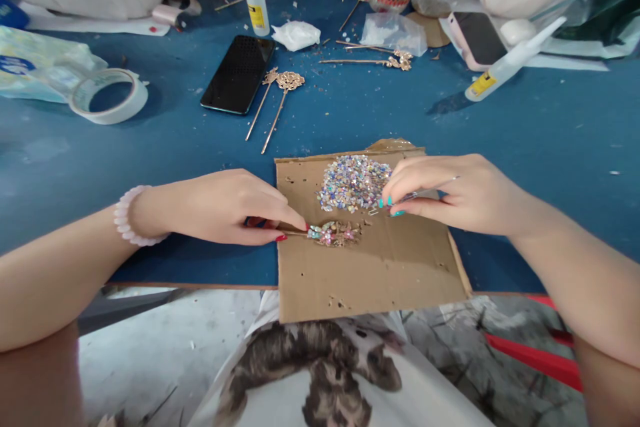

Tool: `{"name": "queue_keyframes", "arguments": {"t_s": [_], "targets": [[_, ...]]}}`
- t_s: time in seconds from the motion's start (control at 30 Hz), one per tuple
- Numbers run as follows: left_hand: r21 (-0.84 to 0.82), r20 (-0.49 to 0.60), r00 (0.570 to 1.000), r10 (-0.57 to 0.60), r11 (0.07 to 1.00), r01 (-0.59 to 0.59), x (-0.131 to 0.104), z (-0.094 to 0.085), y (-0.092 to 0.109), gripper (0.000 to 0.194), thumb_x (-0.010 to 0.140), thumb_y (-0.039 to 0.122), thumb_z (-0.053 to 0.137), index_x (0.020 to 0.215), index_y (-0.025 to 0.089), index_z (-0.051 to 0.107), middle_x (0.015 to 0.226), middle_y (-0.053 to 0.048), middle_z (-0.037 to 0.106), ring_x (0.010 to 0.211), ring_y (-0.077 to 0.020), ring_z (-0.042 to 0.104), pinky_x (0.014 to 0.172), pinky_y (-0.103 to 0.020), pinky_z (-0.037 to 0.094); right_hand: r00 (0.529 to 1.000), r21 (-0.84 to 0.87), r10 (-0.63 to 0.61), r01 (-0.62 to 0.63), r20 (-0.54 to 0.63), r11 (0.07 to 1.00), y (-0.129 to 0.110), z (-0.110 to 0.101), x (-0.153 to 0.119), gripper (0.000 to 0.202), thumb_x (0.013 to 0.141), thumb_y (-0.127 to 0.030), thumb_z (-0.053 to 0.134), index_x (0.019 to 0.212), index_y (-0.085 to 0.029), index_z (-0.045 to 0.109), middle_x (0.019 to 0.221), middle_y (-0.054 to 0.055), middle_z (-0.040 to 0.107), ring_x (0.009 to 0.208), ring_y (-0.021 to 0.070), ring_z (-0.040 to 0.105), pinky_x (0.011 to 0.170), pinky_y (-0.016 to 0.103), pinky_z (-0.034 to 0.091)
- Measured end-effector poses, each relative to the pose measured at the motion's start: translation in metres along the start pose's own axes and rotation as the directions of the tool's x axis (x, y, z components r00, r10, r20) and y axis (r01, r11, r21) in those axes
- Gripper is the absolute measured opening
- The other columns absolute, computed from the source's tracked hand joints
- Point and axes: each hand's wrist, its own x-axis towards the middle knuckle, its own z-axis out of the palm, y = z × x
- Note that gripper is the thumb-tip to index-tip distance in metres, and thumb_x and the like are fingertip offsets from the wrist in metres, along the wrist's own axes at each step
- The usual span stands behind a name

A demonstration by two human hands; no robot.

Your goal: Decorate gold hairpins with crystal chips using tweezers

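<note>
My left hand (235, 207) is closed on the thin metal stem of a hair stick (336, 234), with the index fingertip at the base of its ornate head. Pink and pale stones cover that head, which lies on a piece of cardboard (370, 280). Between the thumb and fingers of my right hand (450, 190) is a pair of slim metal tweezers (411, 196), mostly hidden by the fingers. Their tips point down at the near right edge of a heap of small glittering rhinestones (350, 183). Whether the tips grip a stone is too small to tell.
Beyond the cardboard lie two bare hair sticks (283, 103) and a black phone (239, 75). Glue bottles stand at the back (256, 3) and right (515, 61). A tape roll (109, 97) sits at left. The cardboard overhangs the table's front edge.
</note>
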Motion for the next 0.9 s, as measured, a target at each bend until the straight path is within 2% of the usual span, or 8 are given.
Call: {"name": "queue_keyframes", "arguments": {"t_s": [0.47, 0.9], "targets": [[-0.001, -0.004, 1.000, 0.005, 1.000, -0.005, -0.0005, -0.0007, 0.0002, 0.030, 0.104, 0.025, 0.051, 0.132, 0.028, 0.062, 0.094, 0.001, 0.074, 0.074, -0.0083, 0.064, 0.068, -0.021, 0.044, 0.996, -0.033, -0.079, 0.078, -0.036, 0.996, -0.0012, 0.0017, 0.0009, 0.010, 0.097, -0.030, 0.062, 0.093, -0.023, 0.066, 0.087, 0.000, 0.074, 0.084, 0.0143, 0.072, 0.074, 0.028, 0.052], [0.000, -0.002, 1.000, 0.009, 1.000, -0.009, -0.0004, -0.0001, -0.0002, 0.029, 0.104, 0.025, 0.051, 0.131, 0.028, 0.062, 0.093, 0.002, 0.073, 0.073, -0.0080, 0.063, 0.068, -0.020, 0.043, 0.994, 0.012, -0.102, 0.103, -0.047, 0.995, -0.0007, 0.0070, 0.0005, 0.005, 0.096, -0.028, 0.065, 0.097, -0.024, 0.065, 0.091, -0.001, 0.073, 0.085, 0.0137, 0.071, 0.072, 0.027, 0.051]]}}
